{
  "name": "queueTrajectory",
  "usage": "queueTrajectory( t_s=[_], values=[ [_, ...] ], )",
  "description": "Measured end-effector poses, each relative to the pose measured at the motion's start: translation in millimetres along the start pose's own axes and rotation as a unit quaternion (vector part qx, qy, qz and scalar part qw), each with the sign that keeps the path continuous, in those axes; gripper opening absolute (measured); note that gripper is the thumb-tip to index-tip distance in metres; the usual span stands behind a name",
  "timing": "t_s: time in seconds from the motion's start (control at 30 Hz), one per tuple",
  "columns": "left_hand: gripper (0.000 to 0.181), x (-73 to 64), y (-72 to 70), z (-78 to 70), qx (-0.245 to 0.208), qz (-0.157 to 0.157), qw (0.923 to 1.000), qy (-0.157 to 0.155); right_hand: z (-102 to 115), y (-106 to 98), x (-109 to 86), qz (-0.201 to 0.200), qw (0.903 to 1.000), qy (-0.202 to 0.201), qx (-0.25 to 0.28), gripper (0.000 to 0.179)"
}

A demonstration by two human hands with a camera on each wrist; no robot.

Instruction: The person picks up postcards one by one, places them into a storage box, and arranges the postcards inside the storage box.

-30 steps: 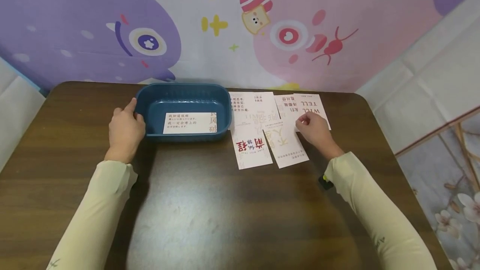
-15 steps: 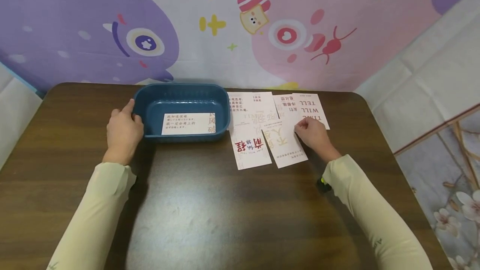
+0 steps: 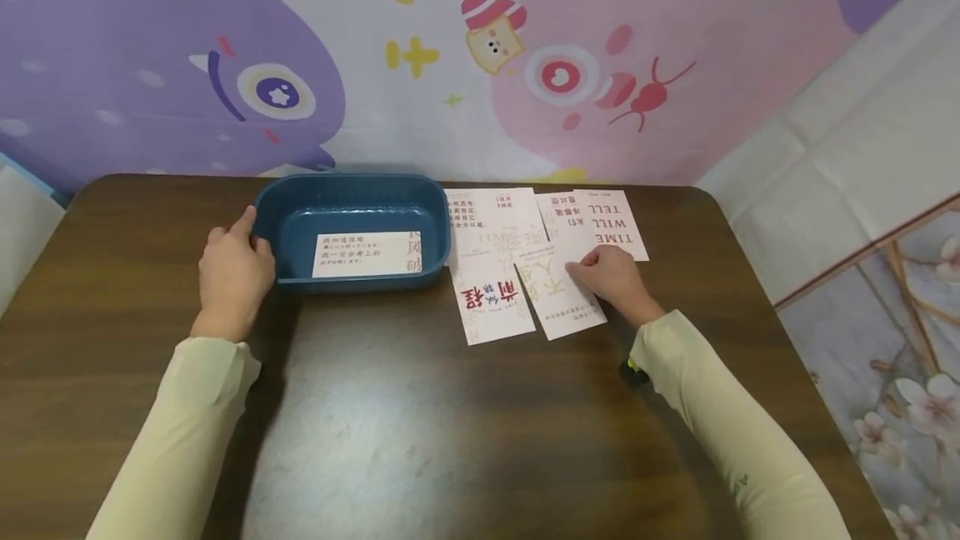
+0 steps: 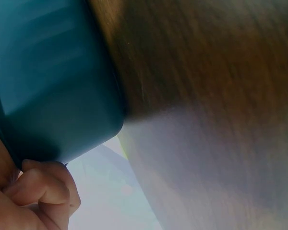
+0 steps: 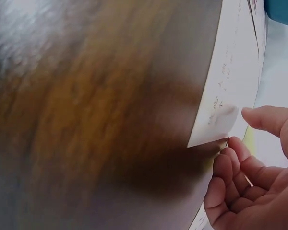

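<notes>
A dark blue rectangular basin (image 3: 360, 283) stands at the table's back, left of centre. My left hand (image 3: 234, 282) grips its left rim; the left wrist view shows curled fingers (image 4: 48, 187) at the basin's corner. One printed card (image 3: 367, 254) lies inside. My right hand (image 3: 618, 282) is at the right edge of a white card with gold characters (image 3: 558, 294). In the right wrist view my thumb is above that card (image 5: 216, 115) and the index finger meets its edge, with a gap between the two tips.
Left of that card lies one with red and blue characters (image 3: 495, 307). Behind them several more cards overlap, among them a red-lettered card (image 3: 611, 219). A cartoon-printed cloth (image 3: 420, 123) rises along the back edge of the brown wooden table (image 3: 420, 415).
My right hand has moved left and slightly nearer, over the edge of the gold-character card, uncovering the red-lettered card. My left hand stays on the basin. The head view has shifted slightly.
</notes>
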State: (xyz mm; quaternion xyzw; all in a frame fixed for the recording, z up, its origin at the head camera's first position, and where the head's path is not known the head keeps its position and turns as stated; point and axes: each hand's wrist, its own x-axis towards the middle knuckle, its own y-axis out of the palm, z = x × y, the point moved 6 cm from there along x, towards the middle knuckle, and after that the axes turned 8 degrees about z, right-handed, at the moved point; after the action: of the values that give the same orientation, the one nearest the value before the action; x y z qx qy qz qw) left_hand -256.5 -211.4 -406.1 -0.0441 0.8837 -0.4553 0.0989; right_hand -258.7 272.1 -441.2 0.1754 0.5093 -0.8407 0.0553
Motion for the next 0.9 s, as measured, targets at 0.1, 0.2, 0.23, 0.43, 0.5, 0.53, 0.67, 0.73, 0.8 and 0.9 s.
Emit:
queueTrajectory(
  t_s=[0.1, 0.2, 0.23, 0.43, 0.5, 0.53, 0.67, 0.73, 0.8, 0.9],
  values=[
    [0.053, 0.0, -0.5, 1.0, -0.001, 0.000, 1.0000, 0.001, 2.0, 0.6, 0.2, 0.002, 0.9999, 0.009, -0.010, 0.035],
    [0.053, 0.6, -0.4, 0.2, 0.000, 0.003, 1.0000, 0.002, 2.5, 0.4, -0.4, 0.005, 0.9997, 0.020, -0.014, 0.037],
    [0.053, 0.7, -0.6, -0.3, 0.000, 0.003, 1.0000, 0.003, 2.7, 0.1, -0.7, 0.006, 0.9997, 0.022, -0.013, 0.037],
    [0.053, 0.6, -2.3, -0.5, 0.001, 0.001, 1.0000, 0.001, 5.0, 0.0, 0.4, 0.012, 0.9997, 0.023, 0.000, 0.036],
    [0.053, 0.6, -3.1, 0.1, 0.001, 0.001, 1.0000, 0.000, 5.7, -0.1, 1.4, 0.014, 0.9996, 0.023, 0.001, 0.036],
    [0.053, 0.9, -3.5, 0.2, 0.001, 0.000, 1.0000, -0.001, 5.6, -0.3, 2.1, 0.015, 0.9996, 0.026, 0.004, 0.037],
    [0.053, 1.9, -4.3, 0.2, 0.000, -0.001, 1.0000, -0.005, 4.0, -1.0, 4.0, 0.024, 0.9984, 0.043, 0.026, 0.038],
    [0.053, 2.2, -4.0, 0.1, 0.001, -0.002, 1.0000, -0.007, 2.6, -0.4, 4.2, 0.034, 0.9968, 0.058, 0.044, 0.038],
    [0.053, 1.5, -3.2, 0.3, 0.002, -0.002, 1.0000, -0.006, 1.6, 0.5, 3.7, 0.043, 0.9955, 0.068, 0.051, 0.039],
    [0.053, 0.4, -1.2, 1.5, 0.003, 0.000, 1.0000, -0.005, -0.2, 1.8, 2.8, 0.056, 0.9939, 0.077, 0.055, 0.040]
  ],
)
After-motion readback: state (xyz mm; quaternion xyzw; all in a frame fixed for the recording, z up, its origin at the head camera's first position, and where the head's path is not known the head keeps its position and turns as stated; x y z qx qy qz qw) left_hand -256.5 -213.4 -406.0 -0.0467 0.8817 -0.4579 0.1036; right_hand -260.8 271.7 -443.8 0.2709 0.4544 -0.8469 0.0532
